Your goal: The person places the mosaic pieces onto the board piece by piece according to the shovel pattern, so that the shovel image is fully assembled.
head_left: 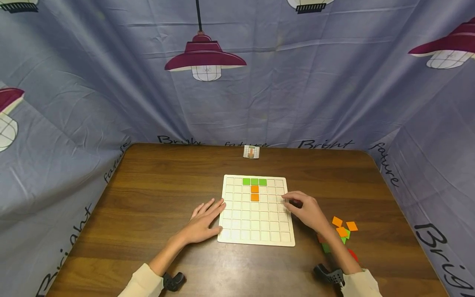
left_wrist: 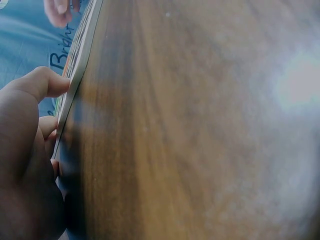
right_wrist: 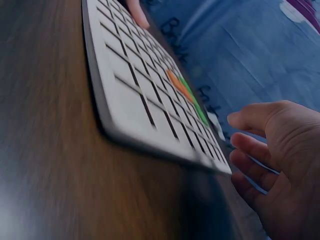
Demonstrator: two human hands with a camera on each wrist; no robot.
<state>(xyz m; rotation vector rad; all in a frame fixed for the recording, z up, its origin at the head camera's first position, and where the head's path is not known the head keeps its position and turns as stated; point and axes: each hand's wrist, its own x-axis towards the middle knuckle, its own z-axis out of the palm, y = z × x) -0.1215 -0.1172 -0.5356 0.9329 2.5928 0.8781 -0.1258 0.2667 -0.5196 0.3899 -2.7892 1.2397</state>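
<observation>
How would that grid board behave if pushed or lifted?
The grid board is probably stiff, its edges looking straight in the head view. Lying flat and broad on the table, it would likely slide rather than tip. Tilting might shift its green tiles and orange tiles, as loose tiles lie nearby.

Glare on tabletop, wrist views blurred

The left sleeve and right sleeve are plain pale cream, lightly creased, ending partway along the forearms. Just beyond them sit chunky black wrist-worn devices: the left camera rounded and lobed, the right camera angular, speckled with tiny dots. The left grip and right grip are bare.
</observation>
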